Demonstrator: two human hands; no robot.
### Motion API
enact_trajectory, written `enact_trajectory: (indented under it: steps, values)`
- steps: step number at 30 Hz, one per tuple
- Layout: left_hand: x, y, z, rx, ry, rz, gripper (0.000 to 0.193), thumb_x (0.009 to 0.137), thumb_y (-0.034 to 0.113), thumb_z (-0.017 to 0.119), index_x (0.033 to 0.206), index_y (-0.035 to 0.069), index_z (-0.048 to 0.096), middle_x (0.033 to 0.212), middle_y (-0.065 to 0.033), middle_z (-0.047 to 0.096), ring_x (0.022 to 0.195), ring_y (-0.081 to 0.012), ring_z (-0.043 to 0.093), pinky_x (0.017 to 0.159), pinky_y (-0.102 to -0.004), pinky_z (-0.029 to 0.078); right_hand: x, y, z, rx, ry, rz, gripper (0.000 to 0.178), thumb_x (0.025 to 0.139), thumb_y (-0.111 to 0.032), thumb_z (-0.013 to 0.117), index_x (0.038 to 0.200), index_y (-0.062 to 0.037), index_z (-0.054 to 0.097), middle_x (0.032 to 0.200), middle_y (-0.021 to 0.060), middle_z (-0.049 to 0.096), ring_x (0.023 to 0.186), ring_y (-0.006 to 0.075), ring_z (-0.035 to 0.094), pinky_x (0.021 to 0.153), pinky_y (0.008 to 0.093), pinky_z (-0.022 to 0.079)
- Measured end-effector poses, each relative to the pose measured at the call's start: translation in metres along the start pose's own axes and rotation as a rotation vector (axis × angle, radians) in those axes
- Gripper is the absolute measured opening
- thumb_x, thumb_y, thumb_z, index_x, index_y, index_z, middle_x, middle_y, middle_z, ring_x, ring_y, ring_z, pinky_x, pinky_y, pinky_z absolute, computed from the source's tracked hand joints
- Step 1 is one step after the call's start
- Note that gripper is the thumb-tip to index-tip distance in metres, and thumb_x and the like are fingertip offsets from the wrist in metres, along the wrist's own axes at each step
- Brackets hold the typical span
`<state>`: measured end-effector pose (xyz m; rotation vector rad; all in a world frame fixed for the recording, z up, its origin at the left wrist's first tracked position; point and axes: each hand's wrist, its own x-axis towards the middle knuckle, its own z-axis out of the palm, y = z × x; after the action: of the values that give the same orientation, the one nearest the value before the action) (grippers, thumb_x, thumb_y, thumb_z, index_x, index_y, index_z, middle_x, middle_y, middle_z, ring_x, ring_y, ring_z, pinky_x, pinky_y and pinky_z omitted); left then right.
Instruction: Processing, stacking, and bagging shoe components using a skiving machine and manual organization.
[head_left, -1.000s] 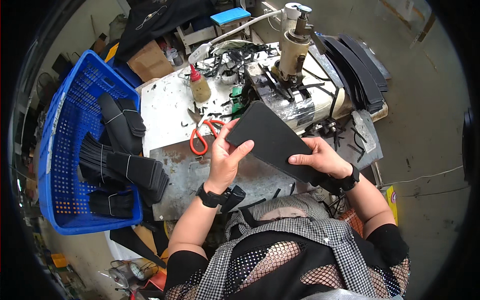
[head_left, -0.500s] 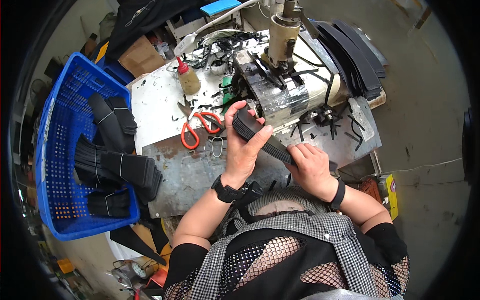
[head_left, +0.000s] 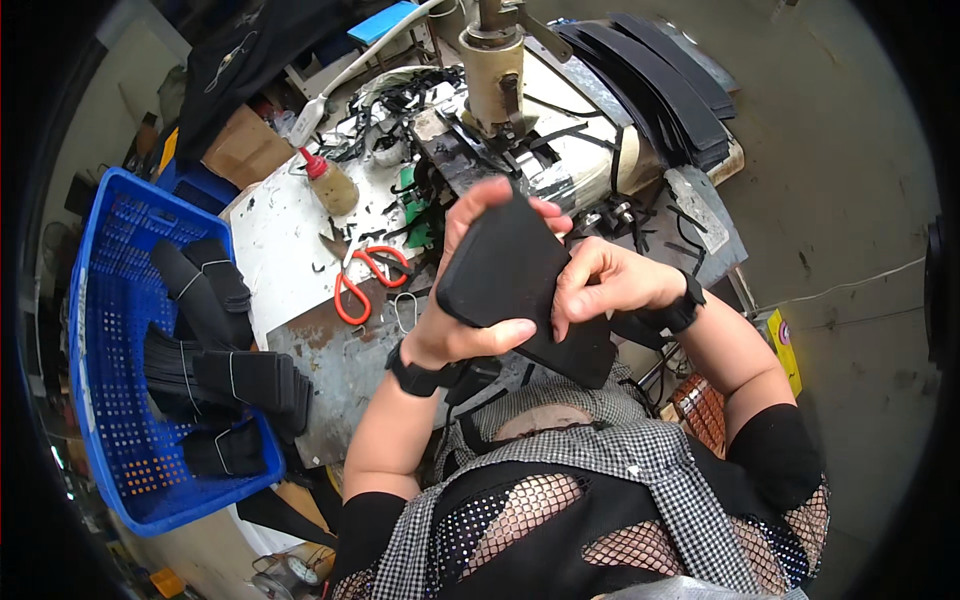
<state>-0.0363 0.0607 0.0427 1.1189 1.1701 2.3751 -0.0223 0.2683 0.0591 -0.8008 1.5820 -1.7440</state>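
Both hands clamp a flat black leather piece (head_left: pixel 505 275) above the surface (head_left: pixel 290 260): left hand (head_left: pixel 470 300) wraps its edge, right hand (head_left: pixel 605 285) pinches beside it.

Black piece being lifted and folded
Both hands, left hand (head_left: pixel 455 300) and right hand (head_left: pixel 600 285), are raising the black piece (head_left: pixel 510 285) off the desk (head_left: pixel 330 360), curling it from flat into a fold.
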Motion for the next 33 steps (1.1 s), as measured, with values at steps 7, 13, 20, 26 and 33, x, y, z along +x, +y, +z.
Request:
enact_trajectory:
  steps: [7, 13, 20, 26, 33]
  values:
    - [-0.015, 0.037, 0.014, 0.851, -0.132, -0.449, 0.084, 0.077, 0.002, 0.064, 0.148, 0.004, 0.02, 0.11, -0.0244, 0.062, 0.087, -0.0385, 0.066, 0.077, -0.0379, 0.053, -0.016, 0.006, 0.027, 0.071, 0.335, 0.272, 0.056, 0.096, -0.049, 0.05, 0.075, -0.0028, 0.073, 0.066, 0.0012, 0.063, 0.066, 0.0077, 0.054, 0.063, 0.0228, 0.043]
    - [-0.01, 0.036, 0.018, 1.372, -0.38, -0.389, 0.096, 0.068, 0.0, 0.066, 0.15, 0.008, 0.017, 0.085, -0.0178, 0.057, 0.07, -0.0364, 0.063, 0.063, -0.0449, 0.053, -0.015, 0.012, 0.041, 0.134, 0.395, 0.073, 0.044, 0.087, -0.039, 0.067, 0.1, 0.0024, 0.065, 0.085, 0.0048, 0.065, 0.082, 0.0102, 0.058, 0.073, 0.0264, 0.047]
    - [-0.011, 0.025, 0.012, 1.485, -0.433, -0.409, 0.1, 0.065, -0.004, 0.065, 0.152, 0.014, 0.017, 0.085, -0.0146, 0.053, 0.066, -0.0371, 0.059, 0.059, -0.0456, 0.05, -0.016, 0.016, 0.045, 0.056, 0.489, 0.211, 0.036, 0.091, -0.03, 0.064, 0.101, 0.0046, 0.062, 0.083, 0.0039, 0.065, 0.077, 0.0084, 0.058, 0.066, 0.0252, 0.048]
    - [0.0, 0.036, 0.004, 1.285, -0.519, -0.519, 0.104, 0.065, -0.002, 0.071, 0.152, 0.012, 0.016, 0.109, -0.0198, 0.058, 0.088, -0.0382, 0.063, 0.073, -0.0393, 0.053, -0.023, 0.011, 0.041, -0.033, 0.44, 0.094, 0.031, 0.092, -0.025, 0.062, 0.101, 0.0044, 0.063, 0.082, 0.0058, 0.066, 0.075, 0.0086, 0.059, 0.065, 0.0253, 0.049]
    - [-0.023, 0.042, -0.017, 0.264, -0.092, -0.512, 0.065, 0.087, 0.019, 0.069, 0.138, -0.005, 0.036, 0.123, -0.0147, 0.055, 0.106, -0.0176, 0.058, 0.092, -0.0321, 0.046, -0.027, -0.008, 0.029, -0.121, 0.466, -0.152, 0.025, 0.091, -0.021, 0.064, 0.096, 0.0032, 0.065, 0.082, 0.0057, 0.067, 0.074, 0.0104, 0.061, 0.065, 0.0248, 0.048]
